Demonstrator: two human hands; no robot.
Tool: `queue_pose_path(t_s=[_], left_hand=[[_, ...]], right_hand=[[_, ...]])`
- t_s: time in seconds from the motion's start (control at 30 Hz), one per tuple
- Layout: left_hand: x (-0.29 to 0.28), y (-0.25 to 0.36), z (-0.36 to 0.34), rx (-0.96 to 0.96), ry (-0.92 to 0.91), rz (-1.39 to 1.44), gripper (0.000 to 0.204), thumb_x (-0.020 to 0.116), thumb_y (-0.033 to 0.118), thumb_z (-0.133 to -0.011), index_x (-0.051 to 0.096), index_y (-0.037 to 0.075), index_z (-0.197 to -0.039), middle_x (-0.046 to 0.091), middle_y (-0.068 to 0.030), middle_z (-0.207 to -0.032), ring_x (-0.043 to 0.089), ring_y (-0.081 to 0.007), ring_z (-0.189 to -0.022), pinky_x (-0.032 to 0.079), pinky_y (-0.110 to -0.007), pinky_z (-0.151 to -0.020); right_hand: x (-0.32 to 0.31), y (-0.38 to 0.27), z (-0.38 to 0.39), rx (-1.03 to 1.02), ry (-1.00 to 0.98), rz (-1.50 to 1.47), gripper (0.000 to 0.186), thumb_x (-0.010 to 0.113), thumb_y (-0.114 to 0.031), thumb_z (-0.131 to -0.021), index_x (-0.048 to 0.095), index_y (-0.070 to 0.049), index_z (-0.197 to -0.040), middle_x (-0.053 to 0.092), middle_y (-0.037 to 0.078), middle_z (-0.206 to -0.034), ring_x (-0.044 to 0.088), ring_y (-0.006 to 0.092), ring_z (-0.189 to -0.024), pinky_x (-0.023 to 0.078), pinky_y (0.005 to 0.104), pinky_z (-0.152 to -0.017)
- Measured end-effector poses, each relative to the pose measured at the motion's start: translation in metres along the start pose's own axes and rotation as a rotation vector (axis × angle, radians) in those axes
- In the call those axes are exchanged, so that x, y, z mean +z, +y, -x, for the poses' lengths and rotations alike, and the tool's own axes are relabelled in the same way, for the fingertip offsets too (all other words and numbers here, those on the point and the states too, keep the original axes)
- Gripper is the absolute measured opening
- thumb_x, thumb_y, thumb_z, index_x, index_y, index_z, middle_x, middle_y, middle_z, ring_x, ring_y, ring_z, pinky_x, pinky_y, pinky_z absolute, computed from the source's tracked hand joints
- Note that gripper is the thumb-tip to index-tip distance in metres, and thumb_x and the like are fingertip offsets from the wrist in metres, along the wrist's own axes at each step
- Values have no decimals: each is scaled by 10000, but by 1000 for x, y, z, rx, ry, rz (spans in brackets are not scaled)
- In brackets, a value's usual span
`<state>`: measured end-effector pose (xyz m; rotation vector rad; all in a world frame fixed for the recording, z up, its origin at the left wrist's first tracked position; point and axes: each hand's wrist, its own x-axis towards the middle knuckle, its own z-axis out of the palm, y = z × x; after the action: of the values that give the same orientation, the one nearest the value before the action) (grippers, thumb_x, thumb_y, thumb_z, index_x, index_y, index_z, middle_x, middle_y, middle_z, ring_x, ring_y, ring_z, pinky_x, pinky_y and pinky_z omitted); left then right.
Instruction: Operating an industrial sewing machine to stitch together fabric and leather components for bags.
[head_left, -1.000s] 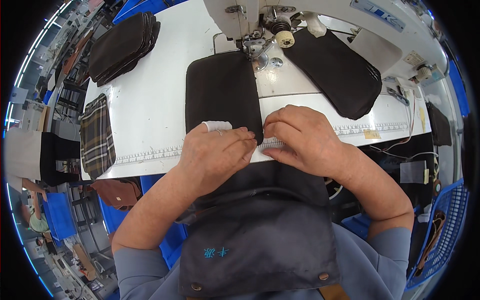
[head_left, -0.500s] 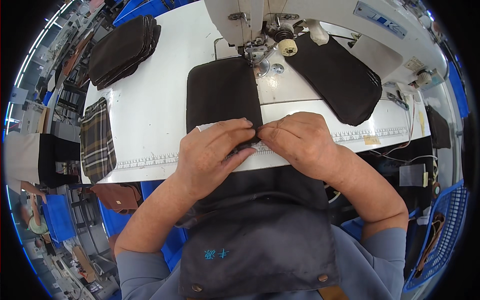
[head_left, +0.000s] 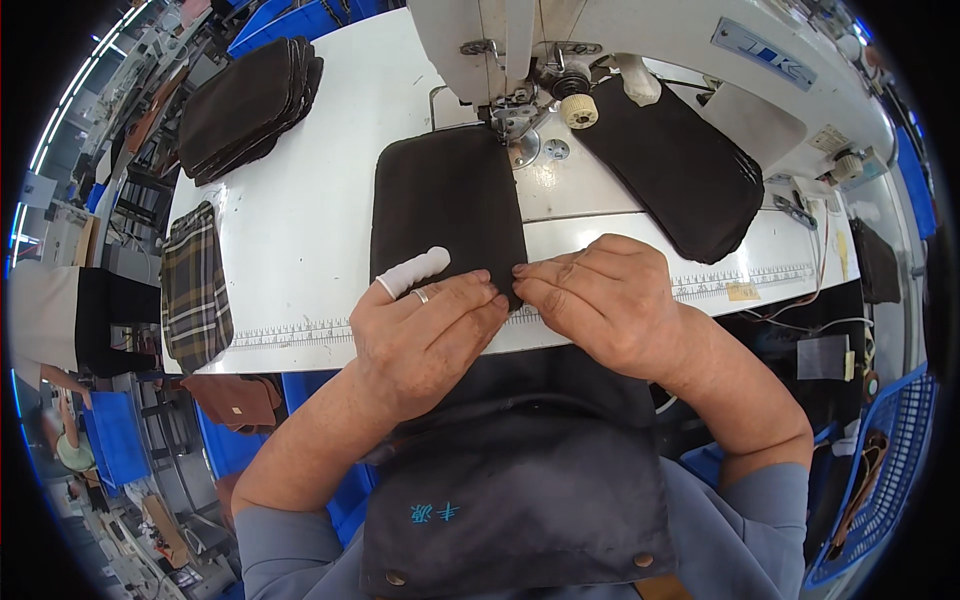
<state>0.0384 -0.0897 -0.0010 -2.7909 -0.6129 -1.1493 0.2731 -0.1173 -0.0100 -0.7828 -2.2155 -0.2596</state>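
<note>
Head view: the dark panel (head_left: 450,205) lies on the bench (head_left: 290,250) just ahead of both hands, far end up at the sewing machine needle area (head_left: 505,125). Left hand (head_left: 415,325) has its fingers resting on the near right corner; can't tell if the thumb's underneath. Right hand (head_left: 605,300) looks pinched on the right edge, just beside it. My guess: super light, soft but with some body, not fragile, maybe a bit slidey on that smooth top. I'd hold it like this, pinching the near corner with fingers flat next to it, because tugging the middle would probably pucker it.
</note>
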Motion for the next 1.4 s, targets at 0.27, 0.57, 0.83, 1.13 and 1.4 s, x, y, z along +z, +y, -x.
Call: queue_pose_path(t_s=[0.27, 0.57, 0.83, 1.13, 1.4], left_hand=[[-7, -23, -19, -166, -391, 268, 465, 906, 247, -738, 672, 78, -1102, 671, -92, -1391, 607, -280, -1361, 376, -553, -1185], [-2, -27, 4, -43, -502, 270, 443, 702, -36, -801, 739, 55, -1234, 724, -81, -1336, 672, -247, -1290, 448, -473, -1167], [5, -51, -3, 29, -484, 224, 398, 681, -18, -849, 774, 127, -1208, 734, -72, -1324, 666, -230, -1297, 405, -511, -1205], [27, -83, -15, 28, -428, 183, 328, 664, -8, -876, 803, 120, -1144, 760, -28, -1282, 667, -190, -1295, 469, -417, -1125], [37, -110, -34, 28, -396, 106, 319, 667, -14, -854, 824, 113, -1101, 784, -28, -1214, 684, -184, -1265, 500, -385, -1051]], right_hand=[[2, 0, 5, -40, -119, 4, 215, 716, -107, -737, 723, -25, -936, 736, 54, -904, 705, 158, -799, 490, 295, -639], [-6, 6, 4, 23, -226, -78, 193, 727, -114, -747, 741, -48, -928, 746, 17, -921, 659, 158, -782, 500, 311, -635], [-5, 24, -5, 212, -283, -256, 124, 816, -121, -795, 769, -70, -899, 744, 27, -1008, 682, 222, -828, 568, 371, -679], [-1, 47, -21, 316, -316, -178, 104, 793, -108, -822, 786, -63, -916, 661, 48, -885, 674, 248, -753, 550, 388, -654], [12, 66, -25, 325, -309, -81, 187, 788, -122, -836, 802, -85, -1019, 646, 61, -901, 670, 258, -748, 540, 385, -657]])
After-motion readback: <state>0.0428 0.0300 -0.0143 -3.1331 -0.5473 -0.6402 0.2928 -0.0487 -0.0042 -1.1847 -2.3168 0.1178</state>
